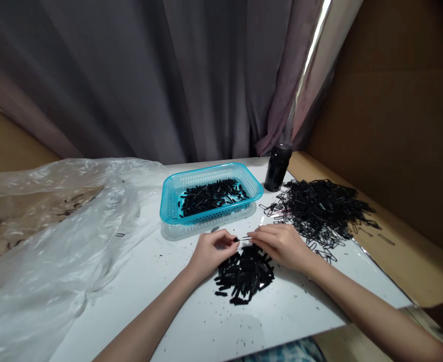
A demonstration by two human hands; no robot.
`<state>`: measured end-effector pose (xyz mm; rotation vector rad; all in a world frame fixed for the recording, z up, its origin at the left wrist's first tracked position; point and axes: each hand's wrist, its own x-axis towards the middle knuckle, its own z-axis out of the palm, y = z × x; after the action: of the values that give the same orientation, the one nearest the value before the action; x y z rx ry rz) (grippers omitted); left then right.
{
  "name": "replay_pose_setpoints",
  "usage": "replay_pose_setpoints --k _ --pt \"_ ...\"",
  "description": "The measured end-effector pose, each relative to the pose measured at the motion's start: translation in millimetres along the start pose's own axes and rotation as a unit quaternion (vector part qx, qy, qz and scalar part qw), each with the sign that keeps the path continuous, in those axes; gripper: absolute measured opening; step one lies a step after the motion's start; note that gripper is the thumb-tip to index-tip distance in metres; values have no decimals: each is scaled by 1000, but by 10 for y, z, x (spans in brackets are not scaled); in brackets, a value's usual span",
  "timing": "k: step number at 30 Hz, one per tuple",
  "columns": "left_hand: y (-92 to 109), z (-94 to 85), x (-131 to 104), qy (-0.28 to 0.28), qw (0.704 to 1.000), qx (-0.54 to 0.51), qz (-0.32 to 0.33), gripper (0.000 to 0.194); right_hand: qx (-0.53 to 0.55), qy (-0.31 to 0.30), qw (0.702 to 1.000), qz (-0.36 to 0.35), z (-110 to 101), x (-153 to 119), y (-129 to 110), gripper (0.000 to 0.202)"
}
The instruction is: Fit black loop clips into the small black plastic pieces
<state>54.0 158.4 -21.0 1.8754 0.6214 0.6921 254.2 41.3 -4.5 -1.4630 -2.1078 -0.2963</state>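
Just above a heap of short black strips [246,274], my left hand [210,251] pinches a small black piece [236,240] between thumb and fingertips. Facing it from the right, my right hand [284,245] is closed on a thin black wire loop [245,238], whose end reaches the piece in the left fingers. Whether the wire is inside the piece is too small to tell. To the right lies a large tangled pile of black wire loops [323,208]. Behind my hands, a blue perforated basket [164,201] holds many black pieces.
A bottle of dark liquid [277,168] stands behind the wire pile. Clear plastic sheeting [104,241] covers the left side of the white table [191,322], with a few wires on it. Grey curtains [130,75] hang behind, and a cardboard wall [398,146] rises at right.
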Motion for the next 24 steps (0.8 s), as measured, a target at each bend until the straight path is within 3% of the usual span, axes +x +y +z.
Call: replay_pose_setpoints --k 24 --pt "11 5 -11 -14 1000 -2 -9 6 -33 -38 999 -17 -19 -4 18 21"
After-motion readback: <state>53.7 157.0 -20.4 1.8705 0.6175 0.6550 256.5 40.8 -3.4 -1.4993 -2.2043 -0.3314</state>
